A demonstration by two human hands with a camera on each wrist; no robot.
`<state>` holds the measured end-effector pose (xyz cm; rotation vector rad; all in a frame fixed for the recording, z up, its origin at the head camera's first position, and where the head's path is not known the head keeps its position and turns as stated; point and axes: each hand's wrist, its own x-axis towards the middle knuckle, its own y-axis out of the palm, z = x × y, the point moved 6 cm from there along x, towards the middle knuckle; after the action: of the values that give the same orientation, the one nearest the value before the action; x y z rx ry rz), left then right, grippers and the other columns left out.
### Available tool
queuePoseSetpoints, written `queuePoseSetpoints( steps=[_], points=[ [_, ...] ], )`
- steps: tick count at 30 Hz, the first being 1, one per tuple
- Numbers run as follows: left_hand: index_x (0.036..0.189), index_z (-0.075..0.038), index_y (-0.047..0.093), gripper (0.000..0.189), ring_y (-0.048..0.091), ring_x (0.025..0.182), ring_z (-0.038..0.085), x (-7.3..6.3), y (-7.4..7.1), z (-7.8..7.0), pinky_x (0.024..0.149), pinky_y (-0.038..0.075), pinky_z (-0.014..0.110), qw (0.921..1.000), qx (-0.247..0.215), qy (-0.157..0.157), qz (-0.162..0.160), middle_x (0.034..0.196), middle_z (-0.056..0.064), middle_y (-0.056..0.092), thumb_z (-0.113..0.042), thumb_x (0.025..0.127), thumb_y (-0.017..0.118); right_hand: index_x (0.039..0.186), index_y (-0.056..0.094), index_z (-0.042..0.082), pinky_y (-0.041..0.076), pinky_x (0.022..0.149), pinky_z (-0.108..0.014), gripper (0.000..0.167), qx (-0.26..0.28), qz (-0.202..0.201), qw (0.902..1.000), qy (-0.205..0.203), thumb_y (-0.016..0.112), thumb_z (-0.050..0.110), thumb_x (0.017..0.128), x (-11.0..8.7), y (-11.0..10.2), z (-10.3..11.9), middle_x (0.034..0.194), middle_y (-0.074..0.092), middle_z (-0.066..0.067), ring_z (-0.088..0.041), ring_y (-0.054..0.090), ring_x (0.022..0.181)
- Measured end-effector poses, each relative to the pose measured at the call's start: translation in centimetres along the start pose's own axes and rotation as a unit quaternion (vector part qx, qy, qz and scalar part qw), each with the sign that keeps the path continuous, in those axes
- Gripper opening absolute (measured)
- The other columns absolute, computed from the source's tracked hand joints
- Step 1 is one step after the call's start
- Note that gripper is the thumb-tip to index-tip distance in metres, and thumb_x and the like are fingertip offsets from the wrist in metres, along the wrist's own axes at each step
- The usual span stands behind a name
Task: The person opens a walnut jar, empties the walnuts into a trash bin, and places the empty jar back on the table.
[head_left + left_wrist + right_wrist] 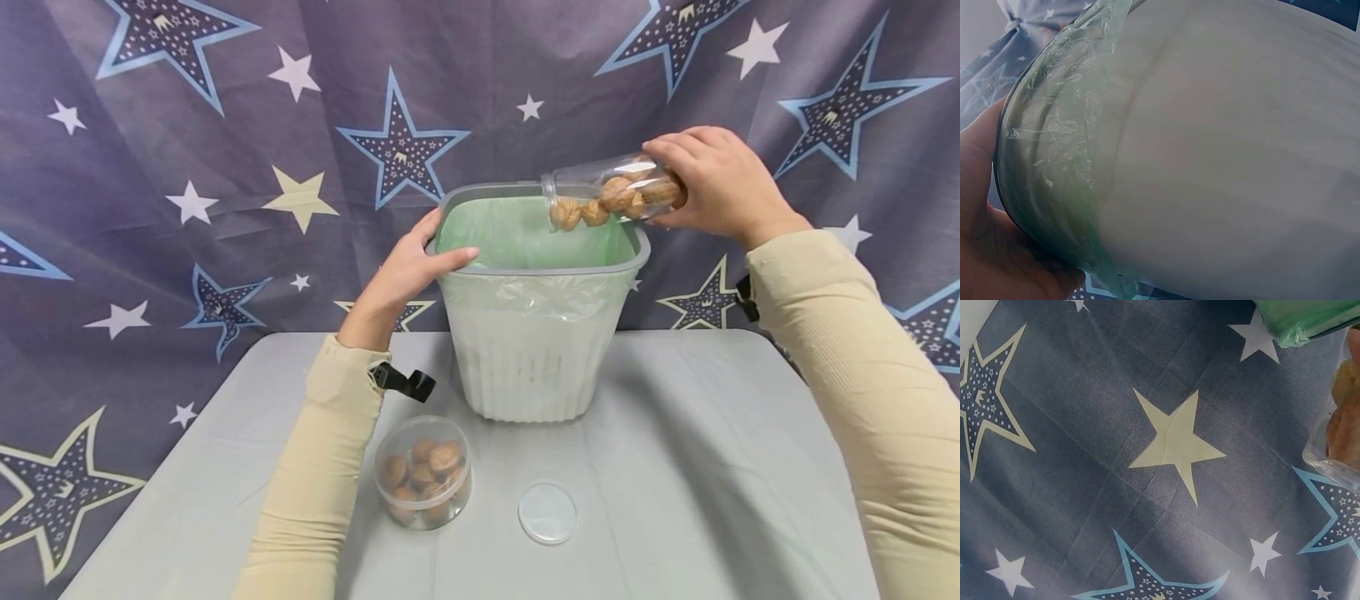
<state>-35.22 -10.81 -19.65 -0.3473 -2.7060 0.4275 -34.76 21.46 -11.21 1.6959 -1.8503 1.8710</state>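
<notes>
A white ribbed trash bin (528, 362) with a grey rim stands on the table, lined with a green bag (517, 233). My left hand (412, 265) grips its rim on the left side, thumb over the inner edge; the left wrist view shows the same hand (988, 206) against the lined rim. With my right hand (720, 179) I hold a clear plastic jar (585, 177) by its base end. The jar lies almost sideways, its mouth over the right part of the bin. Several walnuts (617, 194) are inside it, some near the mouth.
A round clear tub (423, 521) holding several walnuts sits on the table (675, 500) by my left forearm. To its right lies a clear round lid (548, 512). Behind the bin hangs a dark curtain (480, 100) with stars.
</notes>
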Motion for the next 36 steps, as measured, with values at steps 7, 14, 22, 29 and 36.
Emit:
queuePoseSetpoints(
  steps=[7,14,22,29,36],
  points=[
    [0.151,-0.013,0.021,0.083,0.014,0.142,0.011,-0.1,0.0,0.1,0.115,0.018,0.035,1.0,0.003,-0.004,-0.002,0.157,0.004,0.016,-0.025,0.083,0.069,0.124,0.054,0.0,0.036,0.097,-0.054,0.081,-0.009,0.01,0.9998,-0.014,0.088,0.013,0.052,0.1,0.2,0.3,0.119,0.059,-0.02,-0.041,0.049,0.107],
    [0.151,-0.012,0.02,0.085,0.013,0.142,0.011,-0.2,0.0,0.1,0.115,0.017,0.035,0.9998,0.017,-0.006,-0.005,0.157,0.005,0.016,-0.025,0.083,0.069,0.124,0.053,-0.001,0.036,0.096,-0.054,0.082,-0.013,0.013,0.9993,-0.033,0.087,0.016,0.052,0.1,0.3,0.6,0.118,0.059,-0.021,-0.041,0.049,0.107],
    [0.151,-0.013,0.021,0.084,0.014,0.142,0.01,-0.1,0.1,-0.2,0.115,0.018,0.034,1.0,0.009,0.0,0.001,0.157,0.004,0.016,-0.025,0.083,0.069,0.125,0.053,-0.001,0.035,0.097,-0.052,0.083,-0.021,0.013,0.9984,-0.05,0.087,0.014,0.051,0.4,0.0,0.9,0.118,0.059,-0.02,-0.04,0.048,0.108],
    [0.151,-0.01,0.019,0.085,0.013,0.142,0.012,-0.2,0.1,-0.2,0.115,0.017,0.034,0.9999,0.013,-0.004,-0.002,0.157,0.006,0.016,-0.025,0.083,0.069,0.125,0.053,0.0,0.036,0.096,-0.052,0.081,-0.026,-0.004,0.9983,-0.053,0.087,0.013,0.052,0.8,-0.4,1.0,0.119,0.059,-0.019,-0.039,0.048,0.107],
    [0.15,-0.01,0.021,0.084,0.014,0.142,0.012,0.0,0.0,-0.2,0.115,0.018,0.033,0.9999,0.015,0.002,-0.005,0.157,0.006,0.017,-0.024,0.083,0.069,0.127,0.052,0.001,0.034,0.099,-0.051,0.082,-0.032,-0.026,0.9979,-0.051,0.086,0.012,0.053,1.1,-0.9,1.1,0.12,0.058,-0.019,-0.04,0.048,0.109]
  ],
)
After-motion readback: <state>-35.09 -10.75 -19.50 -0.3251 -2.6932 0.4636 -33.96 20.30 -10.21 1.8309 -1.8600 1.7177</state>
